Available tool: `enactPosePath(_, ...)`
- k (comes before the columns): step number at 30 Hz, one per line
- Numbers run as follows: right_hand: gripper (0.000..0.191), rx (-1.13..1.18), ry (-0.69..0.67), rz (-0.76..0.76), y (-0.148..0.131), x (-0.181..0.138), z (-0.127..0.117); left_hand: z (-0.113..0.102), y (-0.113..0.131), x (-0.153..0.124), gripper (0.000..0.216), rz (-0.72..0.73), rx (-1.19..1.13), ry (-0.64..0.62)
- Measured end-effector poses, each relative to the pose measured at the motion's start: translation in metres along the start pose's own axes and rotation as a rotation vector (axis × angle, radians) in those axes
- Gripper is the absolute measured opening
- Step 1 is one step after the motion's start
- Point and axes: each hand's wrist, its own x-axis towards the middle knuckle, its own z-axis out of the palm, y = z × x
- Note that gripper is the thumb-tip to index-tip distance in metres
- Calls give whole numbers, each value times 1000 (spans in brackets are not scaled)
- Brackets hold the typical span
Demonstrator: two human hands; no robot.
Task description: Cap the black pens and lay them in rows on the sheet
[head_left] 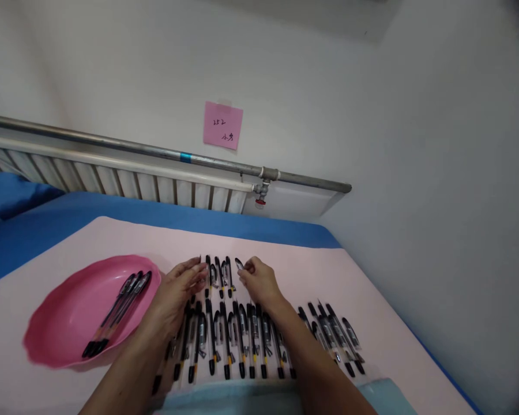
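My left hand (185, 283) is at the left end of a short upper row of uncapped pens (218, 276). Its fingers curl over a pen, mostly hidden, with a thin tip showing above them and a black end below. To the right of that row, my right hand (260, 280) pinches a black-and-clear pen cap (239, 264). Below both hands runs a longer row of pen barrels (225, 340), with clear caps with black clips (243, 320) lying between them. My forearms cover parts of this row.
A pink scalloped basin (60, 323) at the left holds several capped pens (121, 311). More pens and caps (335, 334) lie at the right. Behind the pink-topped table (311, 271) are a radiator (147, 187), a metal pipe (125, 147) and a wall with a pink note (223, 125).
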Motion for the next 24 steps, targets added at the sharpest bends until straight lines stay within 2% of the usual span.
enactPosePath(6,4,-207,-36,-68,5,0,10,-12,18,-3,22,25,16,48)
enactPosePath(11,10,-279,-91,-155,3,-2,8,-46,42,-1,22,163,22,164)
enactPosePath(15,14,-280,-85,-136,5,0,4,-69,54,5,15,210,11,283)
enactPosePath(20,19,-303,-91,-155,4,1,5,-79,64,4,11,152,299,478)
enactPosePath(22,17,-319,-100,-167,2,0,6,-83,64,3,14,137,451,526)
enactPosePath(24,17,-329,-108,-173,1,-1,8,-92,64,4,18,171,551,513)
